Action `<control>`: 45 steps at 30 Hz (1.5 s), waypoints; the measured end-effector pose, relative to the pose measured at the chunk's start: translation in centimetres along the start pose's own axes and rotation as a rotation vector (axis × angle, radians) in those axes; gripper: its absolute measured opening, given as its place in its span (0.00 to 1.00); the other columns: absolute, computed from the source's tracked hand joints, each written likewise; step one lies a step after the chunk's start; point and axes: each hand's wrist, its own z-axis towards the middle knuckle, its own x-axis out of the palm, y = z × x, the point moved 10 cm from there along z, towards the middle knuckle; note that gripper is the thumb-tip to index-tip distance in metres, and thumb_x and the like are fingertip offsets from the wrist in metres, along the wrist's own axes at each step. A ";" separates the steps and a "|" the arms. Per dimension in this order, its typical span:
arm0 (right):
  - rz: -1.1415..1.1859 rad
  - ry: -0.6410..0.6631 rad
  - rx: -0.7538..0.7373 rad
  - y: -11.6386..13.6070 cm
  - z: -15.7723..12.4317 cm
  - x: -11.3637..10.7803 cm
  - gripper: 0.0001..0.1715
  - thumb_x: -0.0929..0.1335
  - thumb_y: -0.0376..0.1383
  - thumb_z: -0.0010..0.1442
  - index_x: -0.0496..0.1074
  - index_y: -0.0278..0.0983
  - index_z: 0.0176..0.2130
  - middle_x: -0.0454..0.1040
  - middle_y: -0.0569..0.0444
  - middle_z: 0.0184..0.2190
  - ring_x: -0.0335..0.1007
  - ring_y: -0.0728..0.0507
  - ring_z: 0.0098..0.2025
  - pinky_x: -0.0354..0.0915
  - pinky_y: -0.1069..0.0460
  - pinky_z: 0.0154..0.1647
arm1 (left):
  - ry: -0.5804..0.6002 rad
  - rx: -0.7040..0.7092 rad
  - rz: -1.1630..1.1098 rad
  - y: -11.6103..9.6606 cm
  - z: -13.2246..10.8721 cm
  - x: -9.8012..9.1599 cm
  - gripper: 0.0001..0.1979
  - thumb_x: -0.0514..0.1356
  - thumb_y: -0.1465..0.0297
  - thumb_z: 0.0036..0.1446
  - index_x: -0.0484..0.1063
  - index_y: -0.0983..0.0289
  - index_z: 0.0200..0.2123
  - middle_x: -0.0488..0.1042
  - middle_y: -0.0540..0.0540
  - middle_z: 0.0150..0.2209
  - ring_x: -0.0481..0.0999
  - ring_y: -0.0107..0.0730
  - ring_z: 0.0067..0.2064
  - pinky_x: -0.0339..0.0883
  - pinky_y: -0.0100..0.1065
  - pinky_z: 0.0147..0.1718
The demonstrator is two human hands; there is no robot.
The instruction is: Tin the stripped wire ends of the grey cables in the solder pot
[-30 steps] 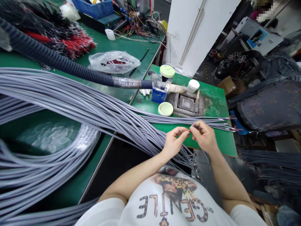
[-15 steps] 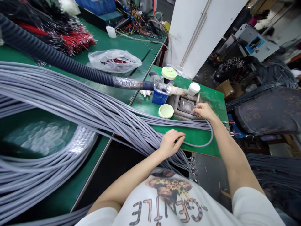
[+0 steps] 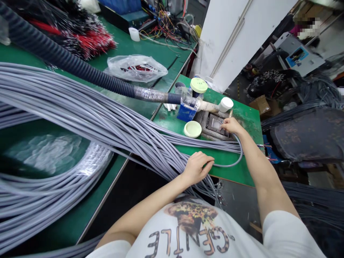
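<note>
My right hand (image 3: 231, 125) pinches the end of a grey cable (image 3: 240, 150) over the shiny square pool (image 3: 216, 124) of what looks like a solder pot (image 3: 206, 133). The thin wires at its fingertips are too small to make out. From there the cable bends down in a loop and runs back left to my left hand (image 3: 198, 167). That hand is curled over the cable at the front edge of the bundle of grey cables (image 3: 134, 132), fingers bent and thumb lying forward; its grip is partly hidden.
A ribbed hose (image 3: 107, 85) ends above the pot, beside a blue box (image 3: 186, 112). Around them stand a pale green lid (image 3: 192, 129), a green-lidded jar (image 3: 199, 85) and a white cup (image 3: 226, 104). A bag (image 3: 138, 68) and a wrapped cable coil (image 3: 94, 161) lie left.
The view has shifted slightly. My right hand's fingertips have moved a little left, further over the shiny pool. My left hand stays by the cable bundle.
</note>
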 end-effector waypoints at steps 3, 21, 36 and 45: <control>-0.029 -0.004 0.008 0.3 0.0 -0.1 0.15 0.72 0.38 0.43 0.63 0.35 0.18 0.64 0.58 0.13 0.59 0.51 0.17 0.53 0.55 0.19 | 0.007 0.004 0.012 0.0 0.0 0.1 0.08 0.56 0.70 0.61 0.74 0.63 0.40 0.78 0.56 0.32 0.73 0.32 0.33 0.63 0.35 0.37; -0.040 -0.002 -0.001 0.7 0.7 0.0 0.14 0.71 0.31 0.42 0.61 0.35 0.16 0.66 0.58 0.13 0.57 0.52 0.18 0.51 0.55 0.20 | 0.009 0.022 0.032 -0.1 0.1 0.1 0.07 0.56 0.70 0.60 0.73 0.63 0.40 0.78 0.55 0.32 0.72 0.32 0.33 0.62 0.35 0.36; 0.537 0.021 -0.226 8.7 -17.0 0.1 0.26 0.71 0.43 0.52 0.73 0.32 0.48 0.76 0.55 0.20 0.62 0.52 0.15 0.60 0.55 0.19 | 0.010 -0.010 -0.059 0.0 0.1 0.0 0.10 0.55 0.67 0.61 0.75 0.62 0.38 0.78 0.56 0.31 0.72 0.32 0.33 0.64 0.36 0.37; 0.540 0.050 -0.277 10.2 -20.3 1.2 0.28 0.70 0.40 0.55 0.68 0.34 0.54 0.72 0.60 0.17 0.69 0.48 0.19 0.60 0.56 0.19 | -0.038 -0.096 -0.168 -0.7 -1.1 -0.8 0.08 0.58 0.67 0.60 0.76 0.63 0.36 0.76 0.54 0.28 0.70 0.31 0.31 0.64 0.34 0.35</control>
